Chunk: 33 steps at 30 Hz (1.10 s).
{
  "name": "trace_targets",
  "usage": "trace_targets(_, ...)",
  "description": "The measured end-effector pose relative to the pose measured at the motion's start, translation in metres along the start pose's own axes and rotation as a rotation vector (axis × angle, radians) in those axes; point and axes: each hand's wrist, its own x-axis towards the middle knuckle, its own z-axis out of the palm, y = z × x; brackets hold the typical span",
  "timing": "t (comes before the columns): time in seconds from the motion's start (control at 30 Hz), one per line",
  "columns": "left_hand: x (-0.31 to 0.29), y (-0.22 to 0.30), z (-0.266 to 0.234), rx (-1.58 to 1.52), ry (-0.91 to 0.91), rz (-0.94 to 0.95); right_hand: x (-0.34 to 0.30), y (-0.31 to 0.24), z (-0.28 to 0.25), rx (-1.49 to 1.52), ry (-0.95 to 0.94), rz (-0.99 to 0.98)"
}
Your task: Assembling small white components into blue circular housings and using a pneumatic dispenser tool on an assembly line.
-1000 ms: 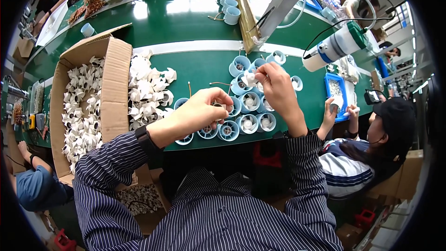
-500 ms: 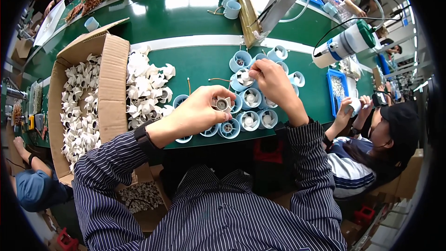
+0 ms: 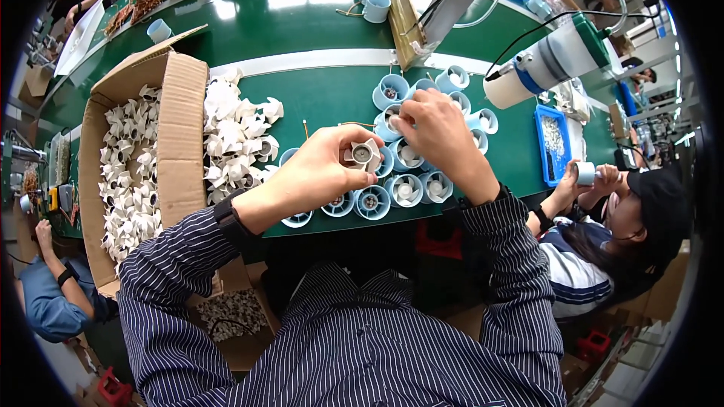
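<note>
My left hand is closed around a white fan impeller, its round hub turned upward. My right hand pinches at the mouth of a light blue cup-shaped housing. A white impeller in that housing lies at the fingertips, mostly covered by them. Around both hands stand several more blue housings. Some hold white impellers, like the one at the front. Others show a bare motor inside, such as the housing below my left hand. Loose white impellers form a heap left of my hands.
A cardboard box of impellers stands at left. A metal post and a hanging tool with a white-and-green body rise at right. Nearby are a blue tray and a co-worker holding a blue housing.
The impeller in my left hand has tilted, showing its hub more. My right hand has shifted slightly left and down over the same housing. The co-worker's hands at right have moved.
</note>
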Motion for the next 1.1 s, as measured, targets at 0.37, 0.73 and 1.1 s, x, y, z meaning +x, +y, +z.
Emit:
trace_targets(0.37,-0.004,0.01,0.006,-0.131,0.0,0.015,-0.018,-0.045,-0.046,0.632,0.053,-0.012)
trace_targets(0.73,-0.009,-0.004,0.008,0.674,-0.011,0.358,-0.006,0.03,-0.031,0.316,0.281,0.203)
trace_targets(1.1,-0.022,-0.02,0.017,1.34,-0.043,0.586,0.011,0.076,-0.009,0.177,0.016,0.289)
